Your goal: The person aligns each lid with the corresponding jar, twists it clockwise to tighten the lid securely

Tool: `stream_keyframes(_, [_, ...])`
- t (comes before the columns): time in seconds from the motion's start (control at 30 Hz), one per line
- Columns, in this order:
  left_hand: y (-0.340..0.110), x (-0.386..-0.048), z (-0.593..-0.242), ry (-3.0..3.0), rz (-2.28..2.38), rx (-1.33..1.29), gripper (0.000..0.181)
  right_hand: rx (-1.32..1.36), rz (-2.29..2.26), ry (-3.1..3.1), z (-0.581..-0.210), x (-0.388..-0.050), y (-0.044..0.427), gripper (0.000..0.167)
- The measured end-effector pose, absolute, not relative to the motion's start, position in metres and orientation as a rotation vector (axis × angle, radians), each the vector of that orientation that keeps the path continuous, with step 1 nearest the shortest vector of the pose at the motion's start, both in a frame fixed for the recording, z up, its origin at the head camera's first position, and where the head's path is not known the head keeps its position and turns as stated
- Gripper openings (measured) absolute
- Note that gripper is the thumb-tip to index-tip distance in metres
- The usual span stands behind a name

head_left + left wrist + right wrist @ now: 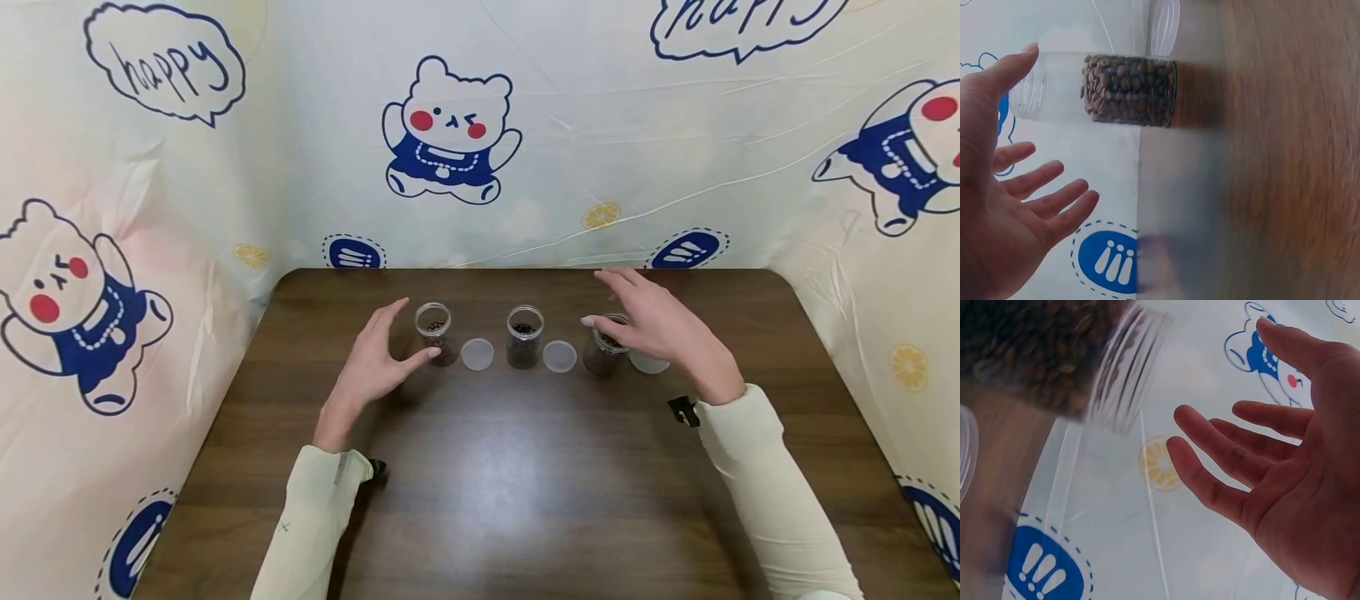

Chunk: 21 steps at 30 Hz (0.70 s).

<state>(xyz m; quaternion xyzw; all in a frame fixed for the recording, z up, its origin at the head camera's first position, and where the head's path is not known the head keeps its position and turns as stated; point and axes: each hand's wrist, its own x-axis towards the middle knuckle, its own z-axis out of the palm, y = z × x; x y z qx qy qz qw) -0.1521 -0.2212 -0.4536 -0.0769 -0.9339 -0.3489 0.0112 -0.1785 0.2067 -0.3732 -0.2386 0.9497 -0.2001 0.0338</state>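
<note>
Head view, left hand spread, near leftmost jar; right hand spread, near another

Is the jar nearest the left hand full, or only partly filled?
Partly filled: in the left wrist view, the jar has beans below, clear space above.

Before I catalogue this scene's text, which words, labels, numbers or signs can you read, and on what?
"happy": cloth, upper-left bubble
"happy": cloth, upper-right bubble, top cut off
"!!!": blue ovals on the cloth
"x": small mark, left sleeve
Jars and lids: no text visible
</note>
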Motion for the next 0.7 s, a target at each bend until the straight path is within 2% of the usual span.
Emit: stream_keyframes(0.7, [-0.204, -0.156, -0.471, -2.699, -1.448, -0.155, 0.096, -0.85, -0.794, 2.928, -0.371, -0.163, 0.16, 0.068])
